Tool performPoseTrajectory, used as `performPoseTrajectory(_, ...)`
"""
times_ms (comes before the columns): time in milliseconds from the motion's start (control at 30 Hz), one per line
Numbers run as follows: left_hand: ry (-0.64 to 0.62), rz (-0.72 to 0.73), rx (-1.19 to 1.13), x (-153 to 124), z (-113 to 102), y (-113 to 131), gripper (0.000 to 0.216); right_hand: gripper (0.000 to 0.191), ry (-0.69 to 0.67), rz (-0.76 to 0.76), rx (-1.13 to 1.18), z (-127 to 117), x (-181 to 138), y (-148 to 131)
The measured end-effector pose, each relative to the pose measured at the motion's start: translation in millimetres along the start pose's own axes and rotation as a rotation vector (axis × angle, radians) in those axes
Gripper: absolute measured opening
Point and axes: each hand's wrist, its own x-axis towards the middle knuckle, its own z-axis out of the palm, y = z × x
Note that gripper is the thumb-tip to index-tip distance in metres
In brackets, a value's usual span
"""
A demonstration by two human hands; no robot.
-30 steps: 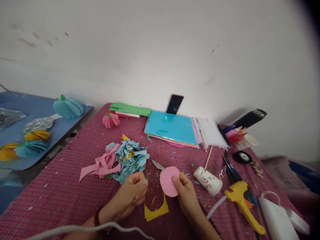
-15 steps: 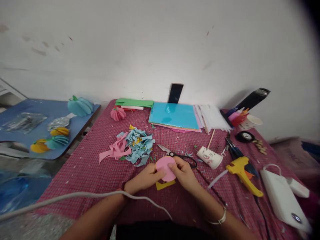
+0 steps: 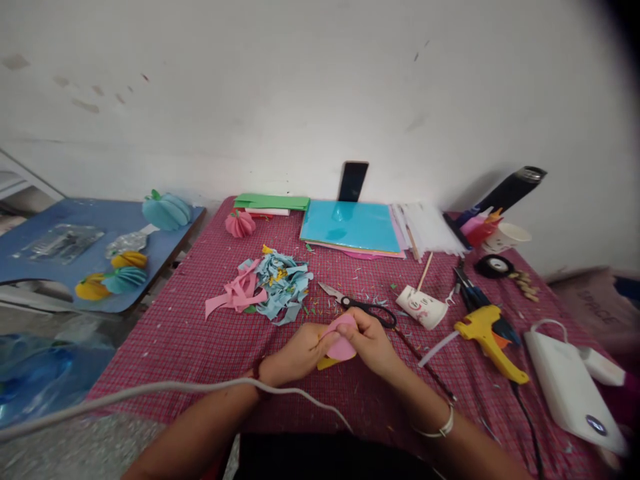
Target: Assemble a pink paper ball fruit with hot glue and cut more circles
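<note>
A pink paper circle is pinched between my two hands, its surface now bent. My left hand grips its left side with the thumb on top. On the opposite edge, my right hand holds it with thumb and fingers. Just beneath lies a piece of yellow paper, mostly covered. Black-handled scissors rest on the checked cloth right beyond my hands, blades pointing left. Pink paper strips and a heap of light blue paper scraps lie to the left.
A yellow glue gun, a tipped paper cup and a white power bank lie right. Blue sheets and a phone are at the back. A white cable crosses over my left forearm. Paper pumpkins sit on the blue table.
The pink circle lay flat between my hands before; now it is bent, with my fingers closer together over it. The view has shifted slightly.
</note>
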Motion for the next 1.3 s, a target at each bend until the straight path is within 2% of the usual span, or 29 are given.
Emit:
performPoseTrajectory(133, 0.096, 0.045, -0.019, 1.2, -1.8, 1.0, 0.039, 0.035, 0.069, 0.014, 0.066, -3.7, 0.6, 4.3)
performPoseTrajectory(267, 0.269, 0.045, -0.053, 2.7, -13.8, -1.9, 0.04, 0.032, 0.212, 0.006, 0.135, -20.5, 7.8, 6.3)
performPoseTrajectory(367, 0.288, 0.015, -0.098, 4.6, -18.2, -4.8, 0.039, 0.032, 0.262, 0.021, 0.168, -29.6, 11.1, 4.3)
performPoseTrajectory(433, 0.237, 0.014, -0.123, 5.2, -15.8, -5.3, 0.034, 0.032, 0.227, 0.047, 0.16, -28.5, 10.0, 0.8)
performPoseTrajectory(633, 0.122, 0.065, -0.061, 3.4, -5.4, -1.0, 0.027, 0.033, -0.065, 0.037, -0.131, -10.8, 1.2, -9.4)
performPoseTrajectory(733, 0.076, 0.08, -0.034, 2.6, -6.1, 0.3, 0.025, 0.035, -0.1, 0.032, -0.178, -8.6, 0.7, -6.6)
performPoseTrajectory(800, 0.077, 0.084, -0.031, 2.1, -6.0, -0.4, 0.024, 0.035, -0.098, 0.056, -0.127, -9.3, 1.3, -3.0)
performPoseTrajectory(933, 0.222, 0.074, -0.03, 0.8, 0.8, -5.7, 0.022, 0.037, -0.097, 0.112, 0.023, -8.7, 2.2, 3.7)
performPoseTrajectory(1100, 0.358, 0.108, -0.084, 0.2, 7.8, -8.7, 0.025, 0.034, -0.065, 0.116, 0.039, -2.5, 2.9, 10.8)
performPoseTrajectory(1167, 0.419, 0.118, -0.089, 0.5, 1.7, -7.4, 0.029, 0.033, 0.003, 0.105, 0.028, -2.9, 4.3, 13.4)
performPoseTrajectory(1300, 0.628, 0.125, -0.114, -1.2, -21.3, -5.5, 0.037, 0.034, 0.107, 0.126, -0.003, -11.6, 9.2, 16.9)
